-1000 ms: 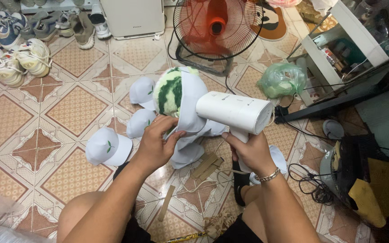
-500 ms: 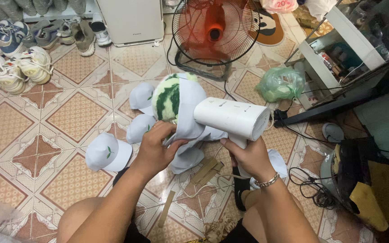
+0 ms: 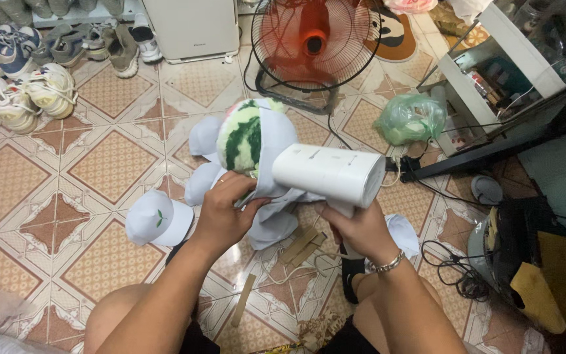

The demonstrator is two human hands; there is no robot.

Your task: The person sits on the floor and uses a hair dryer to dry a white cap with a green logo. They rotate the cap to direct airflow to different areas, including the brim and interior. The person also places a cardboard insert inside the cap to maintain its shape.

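head view, near to far, all positions given relative to the white handheld steamer (image 3: pixel 332 176).

nearest the camera: bare knees at the bottom edge, with cardboard strips (image 3: pixel 299 246) on the tiled floor (image 3: pixel 109 164) just below the steamer.

right hand (image 3: pixel 361 233): directly beneath the steamer, fingers wrapped shut around its handle (the handle itself is mostly hidden by the hand); a bracelet sits on the wrist. the steamer body lies roughly horizontal, its blunt end toward the right.

left hand (image 3: pixel 227 213): to the lower left of the steamer, fingers pinching a fold of the pale cap (image 3: pixel 276 141). the cap is stretched over a round green-striped plush form (image 3: pixel 240 141), touching the steamer's left end.

handling judgement: the cap fabric looks thin, soft and light; grip at the edge fold and keep it taut over the form. the steamer appears rigid, smooth and moderately heavy; hold by the handle only.

left of the steamer: a finished white cap (image 3: pixel 158 219) on the floor, more pale caps behind the form.

beyond the steamer: an orange floor fan (image 3: pixel 316 42), a green plastic bag (image 3: pixel 411 118) to the right, and sneakers (image 3: pixel 34 88) far left.
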